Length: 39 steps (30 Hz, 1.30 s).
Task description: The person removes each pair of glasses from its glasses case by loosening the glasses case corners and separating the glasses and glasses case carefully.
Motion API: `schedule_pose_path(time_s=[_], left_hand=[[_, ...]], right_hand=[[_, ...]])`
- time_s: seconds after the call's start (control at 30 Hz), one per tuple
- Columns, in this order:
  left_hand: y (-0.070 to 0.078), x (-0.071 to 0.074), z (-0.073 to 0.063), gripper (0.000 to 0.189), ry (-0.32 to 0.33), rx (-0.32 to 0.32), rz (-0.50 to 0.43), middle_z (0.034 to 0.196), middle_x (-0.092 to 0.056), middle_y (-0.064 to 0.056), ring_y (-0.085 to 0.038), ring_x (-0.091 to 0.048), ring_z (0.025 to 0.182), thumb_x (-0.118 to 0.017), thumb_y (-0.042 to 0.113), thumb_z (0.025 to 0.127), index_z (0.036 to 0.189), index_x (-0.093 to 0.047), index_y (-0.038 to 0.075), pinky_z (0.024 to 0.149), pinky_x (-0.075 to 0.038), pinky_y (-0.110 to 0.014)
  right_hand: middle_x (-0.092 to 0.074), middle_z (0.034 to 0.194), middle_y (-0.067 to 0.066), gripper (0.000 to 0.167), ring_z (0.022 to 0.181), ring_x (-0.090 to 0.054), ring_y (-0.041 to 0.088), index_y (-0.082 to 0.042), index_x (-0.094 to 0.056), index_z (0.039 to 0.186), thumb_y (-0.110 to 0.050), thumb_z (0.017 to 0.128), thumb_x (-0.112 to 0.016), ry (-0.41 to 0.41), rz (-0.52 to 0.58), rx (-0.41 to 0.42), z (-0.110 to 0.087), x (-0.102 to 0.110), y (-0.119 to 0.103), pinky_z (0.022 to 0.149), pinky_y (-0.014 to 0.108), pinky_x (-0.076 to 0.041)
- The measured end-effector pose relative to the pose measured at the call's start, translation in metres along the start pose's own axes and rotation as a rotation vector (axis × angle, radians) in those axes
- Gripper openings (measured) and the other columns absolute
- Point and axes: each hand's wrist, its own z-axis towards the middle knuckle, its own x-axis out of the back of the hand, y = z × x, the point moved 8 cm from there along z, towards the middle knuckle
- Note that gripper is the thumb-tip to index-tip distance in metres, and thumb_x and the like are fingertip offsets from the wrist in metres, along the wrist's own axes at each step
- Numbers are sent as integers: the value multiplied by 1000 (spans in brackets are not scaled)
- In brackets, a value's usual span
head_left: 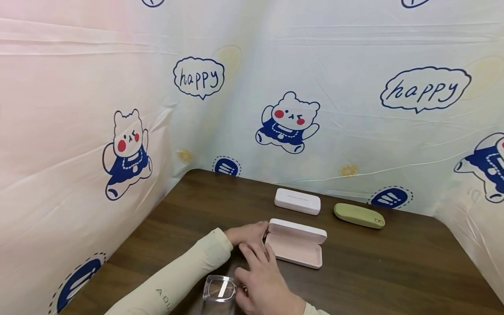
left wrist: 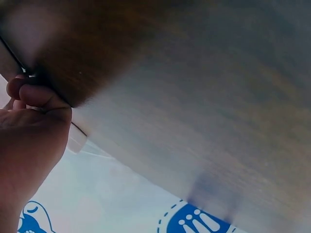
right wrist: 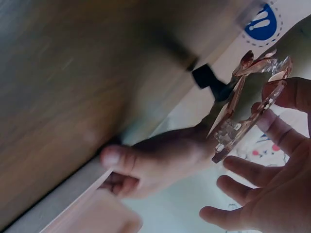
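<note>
A pale pink-and-white eyeglass case (head_left: pixel 295 243) lies with its lid up on the dark wood table. My left hand (head_left: pixel 250 232) grips its left end; in the right wrist view that thumb (right wrist: pixel 119 158) lies along the case edge with the fingers curled below. Nearer the front, my right hand (head_left: pixel 267 282) pinches a pair of clear-framed eyeglasses (right wrist: pixel 227 136) between thumb and index finger. Its other fingers are spread loose. The lower part of the eyeglasses runs out of the head view.
Behind the opened case, a closed white eyeglass case (head_left: pixel 297 201) stands near the table's back edge. To its right is a green eyeglass case (head_left: pixel 359 215) with a small glasses print. A printed cloth curtain (head_left: pixel 338 52) surrounds the dark wood table (head_left: pixel 393 267).
</note>
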Motion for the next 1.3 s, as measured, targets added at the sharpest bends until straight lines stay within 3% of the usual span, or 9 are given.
schedule_pose_path(time_s=[0.17,0.33,0.5,0.7,1.3], left_hand=[[1,1,-3,56,-4,68,13,92,-50,3,-12,-52,79,-91,36,71,101,-50,13,70,-46,-28],[1,1,-4,65,1,81,-29,94,-51,4,-11,-52,82,-94,42,65,104,-50,14,73,-46,-26],[0,1,-5,67,-4,91,-42,96,-51,5,-11,-52,85,-94,42,65,108,-51,14,76,-45,-26],[0,0,-4,66,-11,90,-45,95,-51,5,-12,-52,83,-94,42,65,106,-51,14,74,-45,-26],[-1,-1,-3,67,-19,90,-36,95,-50,5,-11,-52,84,-94,42,65,108,-51,13,75,-44,-26]], right_hand=[[-61,106,3,23,110,-52,24,-25,-59,76,-32,68,-80,-25,-26,21,5,-8,-13,93,52,-41],[-57,88,-8,23,89,-53,12,-26,-63,84,-36,72,-79,-145,-49,13,9,-23,-24,75,31,-41],[-55,78,-12,25,77,-52,6,-25,-61,83,-37,71,-79,-246,-14,8,11,-40,-31,65,24,-34],[-56,79,-10,26,75,-50,6,-23,-65,89,-41,76,-79,-360,5,-13,10,-60,-37,65,25,-36],[-55,83,-11,25,76,-48,5,-23,-63,93,-43,86,-75,-428,-28,31,9,-69,-47,61,23,-30]])
